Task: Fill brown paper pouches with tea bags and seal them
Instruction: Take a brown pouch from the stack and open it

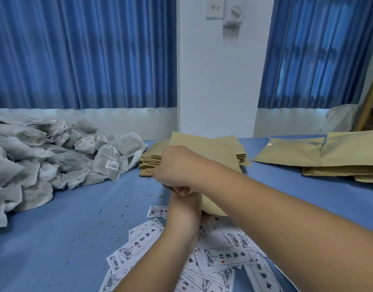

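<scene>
1. Centrally, both hands meet over the bench (65, 228). The right hand (177, 167) lies above the left hand (182, 209), and each has its fingers curled in, pinching the near edge of one brown pouch (211, 205).
2. Location: the pouch is held off the bench. It appears to slant from the hands towards 1 o'clock, passing behind the right forearm and over the stack of empty pouches (149, 163).
3. Step in hand, as judged: parting the pouch mouth for filling. To do this well, each hand takes one wall only and the thumbs rub the two layers apart near a corner. The pull stays gentle so the paper neither creases nor tears at the side seam.
4. The opened mouth is best turned towards the tea bags (55, 157), heaped at 9 o'clock, to keep the reach short.
5. Appearance: flat, matte tan paper, unprinted on the side shown and apparently empty. The fingers hide whether the mouth has opened.
6. Surroundings: fuller pouches (328, 157) lie at 3 o'clock, and printed labels (227, 256) are scattered at 6 o'clock.
</scene>
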Demonstrator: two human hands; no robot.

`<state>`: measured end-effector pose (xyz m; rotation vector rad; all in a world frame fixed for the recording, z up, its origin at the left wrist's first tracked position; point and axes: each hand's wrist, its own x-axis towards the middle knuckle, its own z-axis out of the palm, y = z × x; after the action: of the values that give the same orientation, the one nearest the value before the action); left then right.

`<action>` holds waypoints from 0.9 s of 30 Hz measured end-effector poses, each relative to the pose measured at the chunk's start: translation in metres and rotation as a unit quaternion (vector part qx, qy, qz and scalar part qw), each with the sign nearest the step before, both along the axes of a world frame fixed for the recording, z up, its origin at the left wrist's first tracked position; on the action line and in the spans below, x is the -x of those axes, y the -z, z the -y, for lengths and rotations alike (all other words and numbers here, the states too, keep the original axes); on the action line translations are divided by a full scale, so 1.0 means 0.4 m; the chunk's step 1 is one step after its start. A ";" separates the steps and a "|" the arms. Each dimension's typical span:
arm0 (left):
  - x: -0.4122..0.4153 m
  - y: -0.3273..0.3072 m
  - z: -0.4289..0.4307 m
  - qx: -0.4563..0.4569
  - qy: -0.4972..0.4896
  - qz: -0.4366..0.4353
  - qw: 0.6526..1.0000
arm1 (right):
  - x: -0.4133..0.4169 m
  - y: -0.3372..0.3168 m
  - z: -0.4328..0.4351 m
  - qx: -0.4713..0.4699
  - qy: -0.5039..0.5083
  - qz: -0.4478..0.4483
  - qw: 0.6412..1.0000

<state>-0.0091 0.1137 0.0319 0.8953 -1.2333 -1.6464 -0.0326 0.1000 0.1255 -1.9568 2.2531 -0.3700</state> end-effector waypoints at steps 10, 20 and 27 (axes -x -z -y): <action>-0.100 -0.019 0.068 -0.114 0.152 -0.148 0.971 | 0.126 0.003 -0.113 0.193 0.001 0.017 0.981; -0.056 0.028 0.029 -0.082 0.165 -0.005 0.983 | 0.227 0.237 -0.145 0.090 0.030 0.258 0.962; -0.071 0.020 0.037 0.000 0.226 0.012 0.974 | 0.241 0.279 -0.164 0.119 0.043 0.482 0.867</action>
<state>0.0193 0.0987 0.0239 0.6644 -1.5343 -1.9912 -0.1289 0.1657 0.0139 -1.2494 1.6408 -1.3336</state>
